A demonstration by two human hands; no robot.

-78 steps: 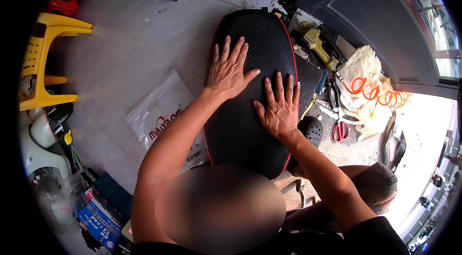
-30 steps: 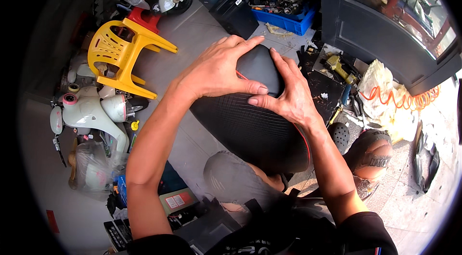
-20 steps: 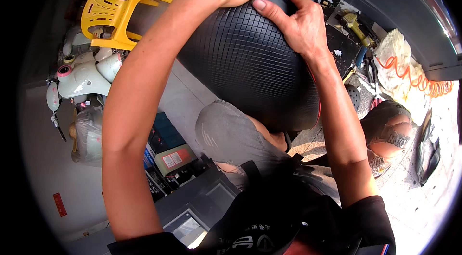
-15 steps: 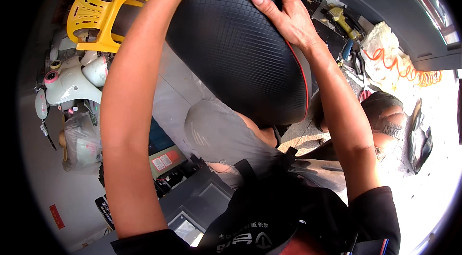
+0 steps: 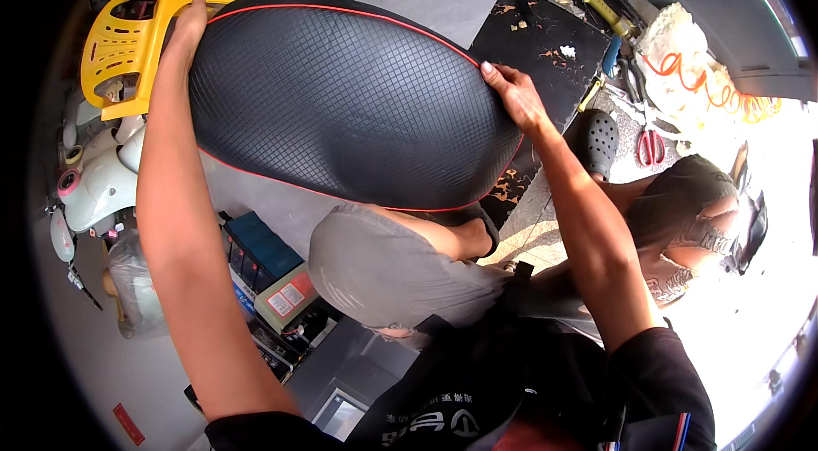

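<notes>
A large black scooter seat [image 5: 341, 102] with a grid-pattern cover and red piping is held up in the air in front of me, lying crosswise. My left hand [image 5: 189, 21] grips its left end, fingers wrapped behind the edge. At the seat's right end, my right hand [image 5: 511, 93] clasps the rim with the fingers on top. My bent knee in grey shorts [image 5: 383, 264] is below the seat.
A yellow plastic stool [image 5: 128, 42] lies at the left, white scooter body panels [image 5: 94, 178] below it. Black mat with scraps [image 5: 545, 34], orange coiled hose [image 5: 699, 85], red scissors [image 5: 652, 144] and a black clog [image 5: 596, 140] lie at right. Boxes [image 5: 273, 281] stand by my knee.
The seat lay flat on the floor under both palms; I have since lifted it and turned it crosswise, with my hands now at its two ends.
</notes>
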